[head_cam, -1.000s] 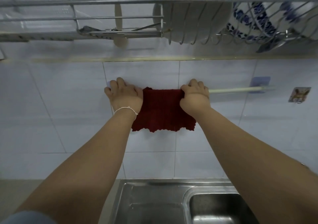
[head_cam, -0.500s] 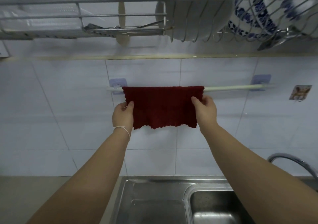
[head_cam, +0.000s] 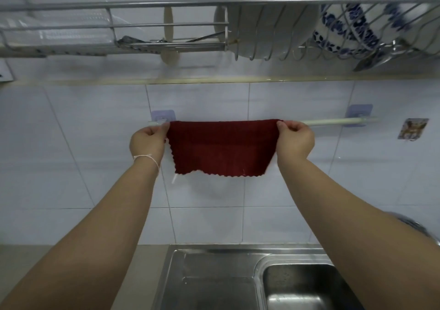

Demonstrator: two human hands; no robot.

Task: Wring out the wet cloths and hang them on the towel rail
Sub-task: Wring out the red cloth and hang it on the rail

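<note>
A dark red cloth (head_cam: 221, 147) with a zigzag hem hangs spread over the left half of the pale towel rail (head_cam: 333, 121) on the tiled wall. My left hand (head_cam: 148, 141) pinches the cloth's upper left corner at the rail's left bracket. My right hand (head_cam: 295, 140) pinches the upper right corner. Both arms reach up from below. The rail's right half is bare. No other cloth is in view.
A wire dish rack (head_cam: 166, 45) with a white bowl (head_cam: 269, 16) and blue-patterned plates (head_cam: 352, 21) hangs overhead. A steel sink (head_cam: 214, 283) lies below, with a tap (head_cam: 414, 224) partly behind my right arm. A small picture sticker (head_cam: 413, 128) is on the wall.
My hands moved from the cloth's lower side edges up to its top corners at the rail, and the cloth now lies stretched wider along the rail.
</note>
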